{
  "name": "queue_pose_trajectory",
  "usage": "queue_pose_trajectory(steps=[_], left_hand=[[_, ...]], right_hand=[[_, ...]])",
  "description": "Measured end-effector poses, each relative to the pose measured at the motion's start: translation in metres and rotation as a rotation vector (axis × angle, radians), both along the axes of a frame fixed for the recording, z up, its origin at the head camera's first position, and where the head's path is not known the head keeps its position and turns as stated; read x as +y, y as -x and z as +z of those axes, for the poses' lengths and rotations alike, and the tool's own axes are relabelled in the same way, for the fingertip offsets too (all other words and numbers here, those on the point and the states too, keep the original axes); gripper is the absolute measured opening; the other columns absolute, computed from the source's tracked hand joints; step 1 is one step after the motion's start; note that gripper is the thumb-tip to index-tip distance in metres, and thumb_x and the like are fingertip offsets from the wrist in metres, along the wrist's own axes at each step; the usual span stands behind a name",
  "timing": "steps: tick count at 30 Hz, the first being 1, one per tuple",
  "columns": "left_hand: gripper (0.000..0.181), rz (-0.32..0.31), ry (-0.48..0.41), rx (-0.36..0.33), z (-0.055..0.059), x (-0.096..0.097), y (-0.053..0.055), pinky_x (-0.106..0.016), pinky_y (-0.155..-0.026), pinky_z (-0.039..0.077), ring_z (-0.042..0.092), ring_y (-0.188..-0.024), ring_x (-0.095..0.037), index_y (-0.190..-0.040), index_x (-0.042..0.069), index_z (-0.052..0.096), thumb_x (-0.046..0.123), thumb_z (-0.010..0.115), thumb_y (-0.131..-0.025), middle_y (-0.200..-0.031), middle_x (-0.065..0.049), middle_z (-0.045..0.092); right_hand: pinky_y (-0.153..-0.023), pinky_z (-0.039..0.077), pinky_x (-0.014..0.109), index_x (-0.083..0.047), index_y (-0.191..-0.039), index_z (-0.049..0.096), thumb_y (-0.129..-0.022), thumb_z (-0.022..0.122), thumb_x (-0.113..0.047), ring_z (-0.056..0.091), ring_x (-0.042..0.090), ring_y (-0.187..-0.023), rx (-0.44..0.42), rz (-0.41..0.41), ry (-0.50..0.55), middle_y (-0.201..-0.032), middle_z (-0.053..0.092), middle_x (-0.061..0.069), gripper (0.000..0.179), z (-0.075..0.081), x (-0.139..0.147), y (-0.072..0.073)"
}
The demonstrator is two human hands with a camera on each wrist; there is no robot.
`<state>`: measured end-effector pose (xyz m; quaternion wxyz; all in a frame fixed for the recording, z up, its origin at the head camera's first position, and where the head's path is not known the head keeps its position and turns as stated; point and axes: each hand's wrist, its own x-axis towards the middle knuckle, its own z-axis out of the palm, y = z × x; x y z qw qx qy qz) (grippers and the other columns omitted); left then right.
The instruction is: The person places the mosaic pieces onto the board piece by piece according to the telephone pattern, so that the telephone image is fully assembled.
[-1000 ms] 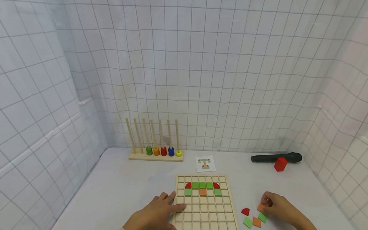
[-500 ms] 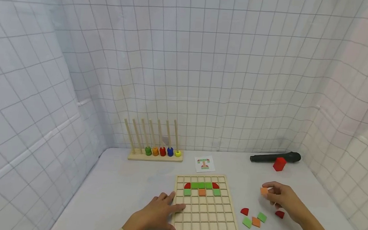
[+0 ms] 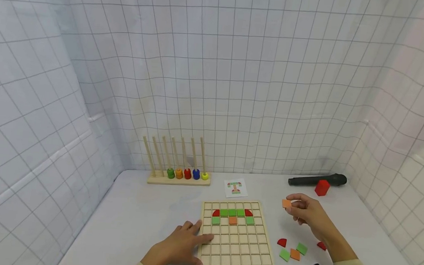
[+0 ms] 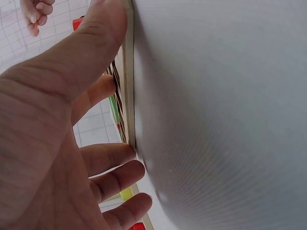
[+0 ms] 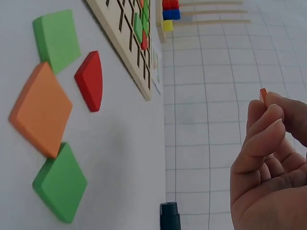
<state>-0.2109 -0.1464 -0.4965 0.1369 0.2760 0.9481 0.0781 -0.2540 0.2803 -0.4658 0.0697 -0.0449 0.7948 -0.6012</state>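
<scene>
In the head view, my right hand (image 3: pixel 307 213) pinches an orange square tile (image 3: pixel 286 203) between thumb and fingers, raised off the table to the right of the wooden grid board (image 3: pixel 235 262). My left hand (image 3: pixel 182 247) lies with spread fingers at the board's left edge, one finger reaching over its cells. Red quarter-round tiles (image 3: pixel 216 213), green squares (image 3: pixel 232 212) and one orange square (image 3: pixel 233 220) sit in the board's upper rows. The right wrist view shows the pinched orange tile (image 5: pixel 263 94) edge-on. Thumb and fingers touch the board's side (image 4: pixel 128 72) in the left wrist view.
Loose green (image 3: pixel 301 249), orange (image 3: pixel 295 254) and red tiles (image 3: pixel 282 242) lie right of the board. Behind it are a pattern card (image 3: pixel 235 188) and a peg stand with coloured beads (image 3: pixel 179 181). A black microphone (image 3: pixel 312 181) and red block (image 3: pixel 322 188) stand at the back right.
My right hand has picked up the orange tile from among the loose tiles, lifted it and carried it forward and left. The left hand has stayed at the board.
</scene>
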Motion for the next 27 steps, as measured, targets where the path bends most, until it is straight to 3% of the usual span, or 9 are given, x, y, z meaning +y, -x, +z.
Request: queue_pose_trajectory(steps=[10,18,27], left_hand=[[0.087,0.002,0.004,-0.004,-0.001,0.001,0.001,-0.060,-0.105,0.041,0.045,-0.130,-0.034,-0.146,0.047,0.053,0.066,0.081,-0.066,-0.160,-0.017,0.039],[0.087,0.007,-0.001,-0.011,-0.003,0.000,0.001,-0.061,-0.106,0.040,0.045,-0.132,-0.035,-0.146,0.047,0.052,0.066,0.081,-0.066,-0.160,-0.017,0.039],[0.087,0.008,0.000,-0.007,-0.002,0.001,0.001,-0.061,-0.106,0.040,0.044,-0.133,-0.035,-0.146,0.048,0.052,0.067,0.080,-0.066,-0.159,-0.017,0.040]], right_hand=[[-0.062,0.047,0.029,0.003,-0.136,0.050,-0.092,0.076,-0.021,0.055,0.020,-0.072,-0.018,0.041,0.027,-0.089,0.065,0.007,0.056,-0.002,-0.044,0.008],[-0.058,0.045,0.029,0.003,-0.132,0.052,-0.092,0.075,-0.016,0.051,0.017,-0.067,-0.050,0.168,0.050,-0.086,0.062,0.004,0.050,-0.012,-0.086,0.010],[-0.055,0.041,0.029,0.005,-0.122,0.053,-0.093,0.070,-0.007,0.050,0.017,-0.062,-0.054,0.310,0.002,-0.082,0.062,0.006,0.036,-0.027,-0.122,0.013]])
